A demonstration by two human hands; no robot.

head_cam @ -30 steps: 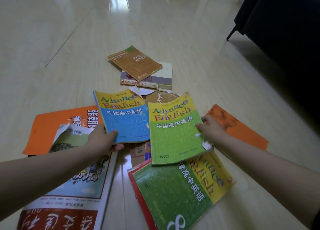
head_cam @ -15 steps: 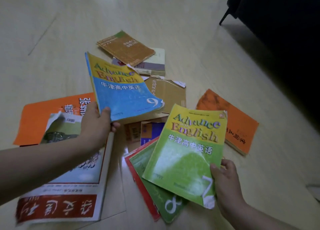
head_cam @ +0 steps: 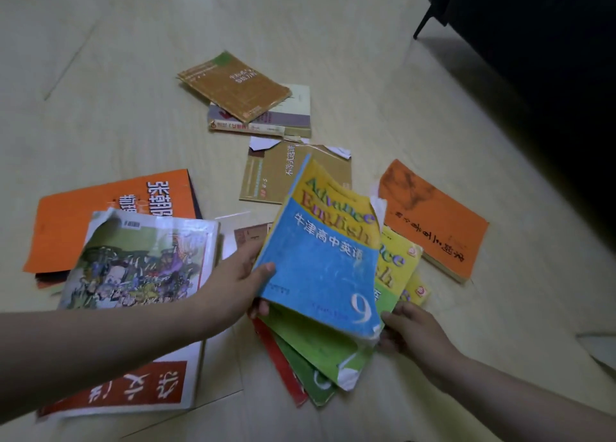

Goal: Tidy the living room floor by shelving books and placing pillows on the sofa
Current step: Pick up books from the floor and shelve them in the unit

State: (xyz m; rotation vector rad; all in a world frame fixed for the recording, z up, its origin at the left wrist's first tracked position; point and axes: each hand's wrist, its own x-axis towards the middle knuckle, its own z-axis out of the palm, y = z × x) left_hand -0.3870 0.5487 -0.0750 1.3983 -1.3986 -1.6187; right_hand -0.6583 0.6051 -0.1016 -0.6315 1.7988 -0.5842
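Observation:
A blue and yellow "Advance English" book numbered 9 lies on top of a green and yellow "Advance English" book. My left hand grips the blue book's left edge, thumb on its cover. My right hand holds the lower right corner of the green book, under the blue one. Beneath them on the floor lie another green book and a red one. Both of these are mostly hidden.
On the pale floor lie a large illustrated magazine over an orange book, a tan torn book, a brown book on a thick one, and an orange book. A dark sofa fills the right.
My left hand has carried the blue book to the right and laid it over the green book held by my right hand. The two books now overlap in a stack.

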